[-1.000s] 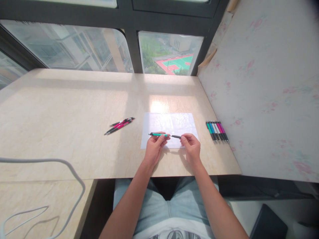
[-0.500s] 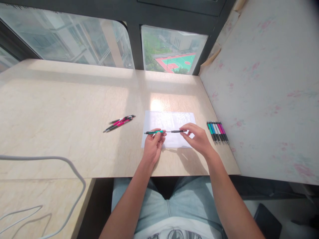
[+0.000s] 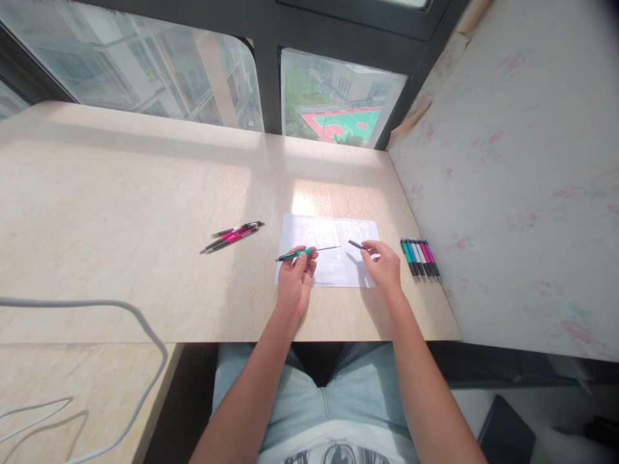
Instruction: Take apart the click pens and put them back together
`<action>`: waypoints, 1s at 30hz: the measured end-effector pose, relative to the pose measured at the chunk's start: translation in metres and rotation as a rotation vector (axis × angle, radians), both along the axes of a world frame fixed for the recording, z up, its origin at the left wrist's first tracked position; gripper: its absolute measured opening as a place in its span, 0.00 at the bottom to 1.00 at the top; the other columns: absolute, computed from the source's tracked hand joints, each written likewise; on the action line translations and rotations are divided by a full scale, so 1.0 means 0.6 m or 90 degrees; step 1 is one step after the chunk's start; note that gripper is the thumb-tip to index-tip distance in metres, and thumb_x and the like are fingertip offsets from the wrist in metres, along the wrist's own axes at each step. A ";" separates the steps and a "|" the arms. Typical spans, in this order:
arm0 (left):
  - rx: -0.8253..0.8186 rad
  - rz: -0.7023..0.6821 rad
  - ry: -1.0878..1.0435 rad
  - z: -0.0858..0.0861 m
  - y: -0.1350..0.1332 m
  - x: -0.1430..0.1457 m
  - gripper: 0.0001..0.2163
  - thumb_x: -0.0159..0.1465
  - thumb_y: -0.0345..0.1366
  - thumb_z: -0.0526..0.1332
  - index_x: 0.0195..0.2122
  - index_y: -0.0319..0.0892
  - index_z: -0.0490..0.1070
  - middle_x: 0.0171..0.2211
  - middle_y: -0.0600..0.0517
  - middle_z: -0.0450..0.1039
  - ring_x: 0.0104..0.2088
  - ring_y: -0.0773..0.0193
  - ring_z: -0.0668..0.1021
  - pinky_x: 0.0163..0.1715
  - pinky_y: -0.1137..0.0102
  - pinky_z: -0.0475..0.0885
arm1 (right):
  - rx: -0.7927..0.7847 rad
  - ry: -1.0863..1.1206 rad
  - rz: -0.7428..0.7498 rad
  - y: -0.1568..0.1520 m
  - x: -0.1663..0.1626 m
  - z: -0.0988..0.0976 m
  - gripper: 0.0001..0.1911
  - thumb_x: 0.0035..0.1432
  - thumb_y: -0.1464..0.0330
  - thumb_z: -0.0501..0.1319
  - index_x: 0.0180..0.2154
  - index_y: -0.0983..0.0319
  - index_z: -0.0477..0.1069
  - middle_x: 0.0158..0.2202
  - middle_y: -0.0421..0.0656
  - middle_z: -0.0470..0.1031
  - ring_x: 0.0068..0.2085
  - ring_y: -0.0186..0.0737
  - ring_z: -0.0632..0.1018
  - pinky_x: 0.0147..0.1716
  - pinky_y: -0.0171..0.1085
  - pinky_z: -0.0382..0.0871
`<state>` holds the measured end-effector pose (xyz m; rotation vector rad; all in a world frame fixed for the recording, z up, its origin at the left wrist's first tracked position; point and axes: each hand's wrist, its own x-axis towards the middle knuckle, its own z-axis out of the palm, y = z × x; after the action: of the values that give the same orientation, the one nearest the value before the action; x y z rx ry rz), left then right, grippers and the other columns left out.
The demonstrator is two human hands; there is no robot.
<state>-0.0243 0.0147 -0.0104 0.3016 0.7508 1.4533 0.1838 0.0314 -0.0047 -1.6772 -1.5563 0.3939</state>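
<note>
My left hand point(image 3: 296, 281) pinches a teal pen barrel point(image 3: 293, 254) over a white sheet of paper point(image 3: 333, 264). A thin refill point(image 3: 326, 248) sticks out of the barrel toward the right. My right hand point(image 3: 384, 265) holds a small black pen tip piece point(image 3: 356, 244), a short gap away from the refill's end. Both hands hover just above the beige table point(image 3: 145, 193).
Three pink and black pens point(image 3: 232, 236) lie left of the paper. A row of several coloured pens point(image 3: 420, 258) lies near the table's right edge, beside a floral wall point(image 3: 522, 180). A white cable point(image 3: 120, 322) curls at the lower left. Windows run along the back.
The black tip piece has come off the teal pen. My right hand has pulled it to the right, leaving the refill bare.
</note>
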 end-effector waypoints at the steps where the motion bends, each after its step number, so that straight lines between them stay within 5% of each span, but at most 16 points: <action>1: 0.000 0.002 0.002 0.000 0.000 0.000 0.11 0.57 0.35 0.71 0.40 0.45 0.75 0.41 0.52 0.78 0.42 0.67 0.79 0.43 0.71 0.71 | 0.000 -0.027 -0.035 0.002 -0.008 -0.006 0.11 0.57 0.68 0.58 0.40 0.61 0.76 0.39 0.47 0.78 0.34 0.41 0.76 0.35 0.40 0.69; 7: 0.002 0.004 0.030 -0.003 0.001 0.001 0.11 0.57 0.37 0.71 0.40 0.45 0.75 0.41 0.51 0.79 0.42 0.66 0.80 0.44 0.69 0.71 | -0.031 -0.172 -0.190 0.006 -0.052 -0.018 0.12 0.58 0.69 0.57 0.43 0.61 0.76 0.38 0.48 0.76 0.40 0.46 0.73 0.34 0.40 0.62; 18: -0.009 -0.013 0.032 -0.004 0.000 0.003 0.10 0.57 0.35 0.71 0.40 0.44 0.75 0.41 0.50 0.79 0.41 0.66 0.80 0.43 0.70 0.72 | -0.106 -0.232 -0.189 0.008 -0.054 -0.024 0.12 0.57 0.69 0.60 0.43 0.59 0.77 0.39 0.48 0.75 0.40 0.46 0.72 0.31 0.39 0.59; 26: -0.009 -0.017 0.060 -0.002 -0.001 0.005 0.11 0.57 0.37 0.71 0.40 0.44 0.74 0.42 0.49 0.79 0.41 0.65 0.80 0.43 0.69 0.72 | -0.079 -0.177 -0.132 0.000 -0.047 -0.015 0.17 0.57 0.72 0.57 0.47 0.61 0.75 0.43 0.49 0.75 0.41 0.45 0.74 0.37 0.41 0.67; 30: -0.007 -0.021 0.070 0.000 -0.001 0.007 0.11 0.58 0.37 0.70 0.40 0.44 0.73 0.41 0.50 0.79 0.40 0.66 0.80 0.42 0.71 0.72 | 0.021 -0.064 0.038 -0.014 -0.045 0.012 0.19 0.58 0.72 0.55 0.51 0.60 0.72 0.48 0.49 0.74 0.37 0.41 0.75 0.35 0.40 0.70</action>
<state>-0.0203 0.0138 -0.0102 0.3865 0.8393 1.4087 0.1566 0.0230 0.0023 -1.6500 -1.6808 0.3179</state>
